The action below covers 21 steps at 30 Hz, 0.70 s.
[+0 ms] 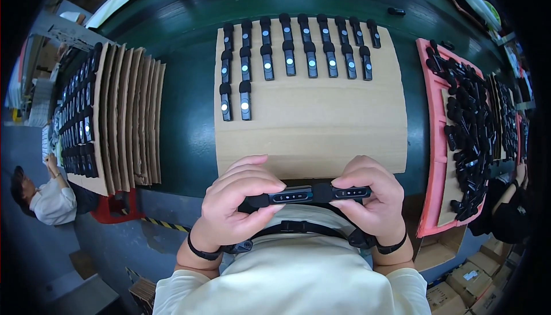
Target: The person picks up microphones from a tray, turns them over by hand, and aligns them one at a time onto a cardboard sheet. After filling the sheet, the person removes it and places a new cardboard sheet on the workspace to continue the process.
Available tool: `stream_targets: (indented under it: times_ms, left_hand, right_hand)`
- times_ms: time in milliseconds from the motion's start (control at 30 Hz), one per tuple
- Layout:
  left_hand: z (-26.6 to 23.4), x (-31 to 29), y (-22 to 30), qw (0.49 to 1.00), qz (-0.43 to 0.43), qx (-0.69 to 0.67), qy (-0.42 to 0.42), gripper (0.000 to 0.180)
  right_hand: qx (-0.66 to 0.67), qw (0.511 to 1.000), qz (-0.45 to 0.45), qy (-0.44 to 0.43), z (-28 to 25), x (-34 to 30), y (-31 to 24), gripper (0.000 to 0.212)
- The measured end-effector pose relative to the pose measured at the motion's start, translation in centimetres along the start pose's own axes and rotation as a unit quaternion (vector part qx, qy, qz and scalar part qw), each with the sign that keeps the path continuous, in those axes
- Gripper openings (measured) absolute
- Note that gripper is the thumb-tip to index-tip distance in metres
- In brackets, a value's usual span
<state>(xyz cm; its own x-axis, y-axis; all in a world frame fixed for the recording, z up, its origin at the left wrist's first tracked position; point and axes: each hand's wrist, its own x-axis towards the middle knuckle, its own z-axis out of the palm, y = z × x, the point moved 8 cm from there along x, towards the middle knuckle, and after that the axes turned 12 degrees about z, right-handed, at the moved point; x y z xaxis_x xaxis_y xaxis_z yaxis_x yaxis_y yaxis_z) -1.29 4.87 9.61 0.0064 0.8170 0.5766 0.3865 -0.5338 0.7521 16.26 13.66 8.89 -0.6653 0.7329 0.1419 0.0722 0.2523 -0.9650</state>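
Observation:
Close to my body, my left hand (229,203) pinches a small black clip-on microphone (291,196) between thumb and fingers, its foam tip toward the palm. Level with it, my right hand (376,197) grips a second black microphone (351,192) by its outer end. The foam tip (322,193) of this one points left and meets the end of the first. Both show a narrow side with small marks. Just beyond my hands lies a flat cardboard sheet (310,142), where several similar microphones (267,65) stand in rows, foam ends away from me.
Leaning cardboard sheets (138,120) stand at left, with microphones on the outermost. To the right, a pink foam tray (431,165) holds a jumbled heap of microphones (470,120). One black piece (396,11) lies on the green table (189,120). People (54,203) sit at both sides.

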Motion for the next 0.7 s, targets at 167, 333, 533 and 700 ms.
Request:
stream_targets:
  times_ms: [167,333,533,700]
  left_hand:
    - [0.1,0.2,0.2,1.0,0.009,-0.003,-0.016,0.028]
    - [0.2,0.3,-0.1,1.0,-0.002,-0.012,0.01,0.024]
    - [0.4,0.7,-0.6,1.0,-0.023,0.007,0.018,0.022]
    - [0.9,1.1,-1.0,0.998,-0.006,0.044,-0.043,0.025]
  right_hand:
    - [0.0,1.0,0.003,-0.002,0.0,0.1,0.0,0.028]
    - [0.009,1.0,-0.012,0.001,-0.2,0.3,0.1,0.03]
    - [0.028,1.0,0.0,0.008,-0.3,0.3,0.4,0.027]
    - [0.135,0.99,0.014,0.045,-1.2,0.3,0.9,0.036]
